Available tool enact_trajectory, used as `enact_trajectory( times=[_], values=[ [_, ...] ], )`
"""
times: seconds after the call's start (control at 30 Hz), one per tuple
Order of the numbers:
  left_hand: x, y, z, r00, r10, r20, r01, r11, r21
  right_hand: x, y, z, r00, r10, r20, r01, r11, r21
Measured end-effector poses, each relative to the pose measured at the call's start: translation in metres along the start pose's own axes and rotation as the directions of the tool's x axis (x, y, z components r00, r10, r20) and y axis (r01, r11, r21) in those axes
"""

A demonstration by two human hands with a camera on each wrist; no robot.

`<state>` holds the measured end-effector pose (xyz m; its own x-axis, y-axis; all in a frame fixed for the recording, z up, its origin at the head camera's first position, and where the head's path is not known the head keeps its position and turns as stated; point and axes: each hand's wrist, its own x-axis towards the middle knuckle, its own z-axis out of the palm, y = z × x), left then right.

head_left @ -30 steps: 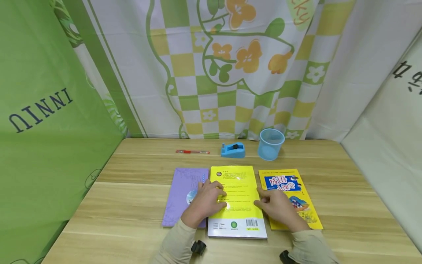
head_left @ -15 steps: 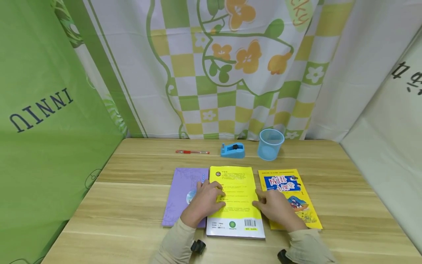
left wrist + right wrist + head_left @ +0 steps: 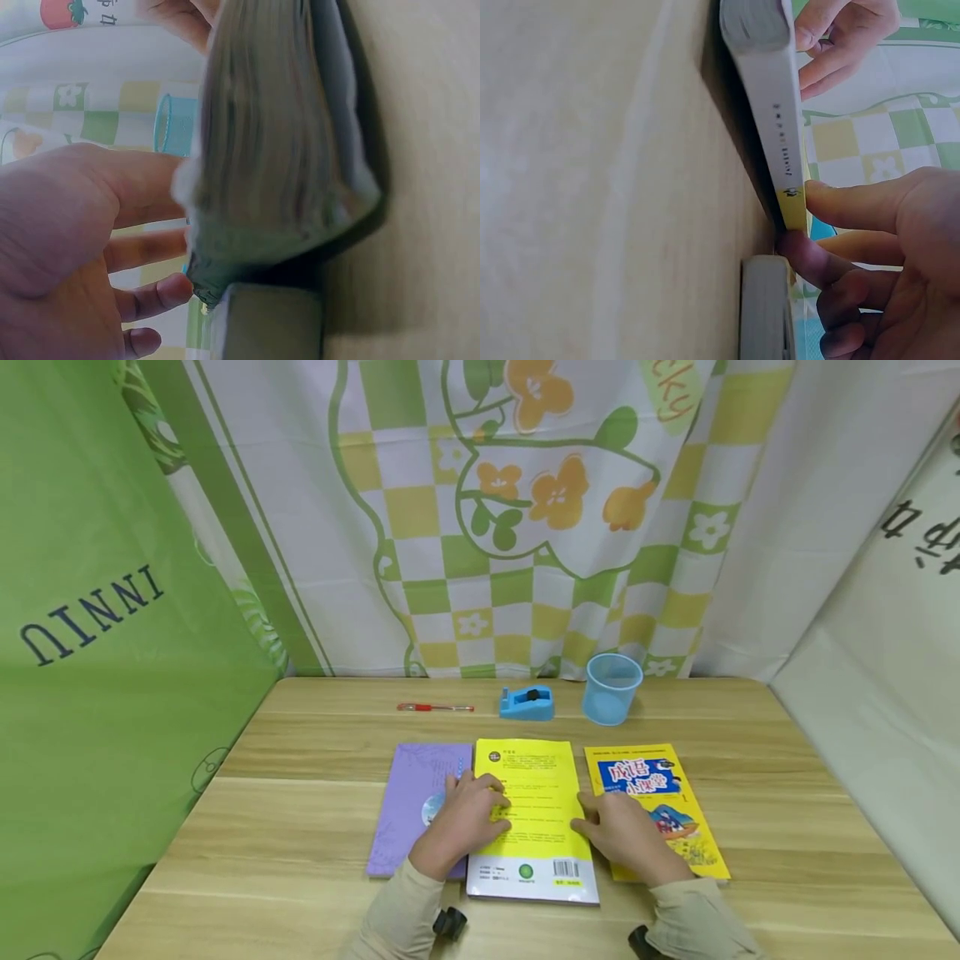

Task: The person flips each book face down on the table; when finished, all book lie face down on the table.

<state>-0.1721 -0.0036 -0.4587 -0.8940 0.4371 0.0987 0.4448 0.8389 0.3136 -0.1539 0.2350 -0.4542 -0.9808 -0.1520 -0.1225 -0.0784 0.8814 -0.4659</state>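
In the head view a thick book with a yellow and white back cover [image 3: 532, 768] lies between a purple book [image 3: 397, 827] and a yellow book with a blue title panel [image 3: 637, 777]. My left hand [image 3: 461, 818] reaches over the purple book, its loosely bent fingers and thumb resting on the middle book's left side. At the opposite edge, my right hand [image 3: 626, 831] pinches the middle book. The right wrist view shows the thumb on the cover edge and the index finger at the spine [image 3: 780, 135]. Page edges [image 3: 262, 127] face the left wrist camera.
Toward the back of the wooden table [image 3: 300, 793] are a red pen [image 3: 435, 707], a blue tape dispenser [image 3: 527, 703] and a light blue mesh pen cup [image 3: 611, 693]. A patterned curtain [image 3: 525, 593] hangs behind the table; a green sheet [image 3: 97, 693] covers the left side.
The middle book has shifted slightly left toward the purple book, and my right hand has moved left with it. My left hand stays almost in place. The head view has turned a little.
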Motion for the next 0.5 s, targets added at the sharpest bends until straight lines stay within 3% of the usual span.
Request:
enact_trajectory(
  times=[0.3, 0.5],
  values=[
    [-0.001, 0.005, 0.003, 1.000, 0.003, -0.020, -0.003, 1.000, 0.012, -0.003, 0.000, -0.003, 1.000, 0.018, 0.000, -0.018, 1.000, 0.026],
    [-0.004, 0.011, -0.001, 0.998, 0.029, -0.064, -0.030, 0.999, -0.020, -0.009, 0.001, -0.015, 0.997, 0.016, -0.072, -0.012, 0.998, 0.059]
  ],
)
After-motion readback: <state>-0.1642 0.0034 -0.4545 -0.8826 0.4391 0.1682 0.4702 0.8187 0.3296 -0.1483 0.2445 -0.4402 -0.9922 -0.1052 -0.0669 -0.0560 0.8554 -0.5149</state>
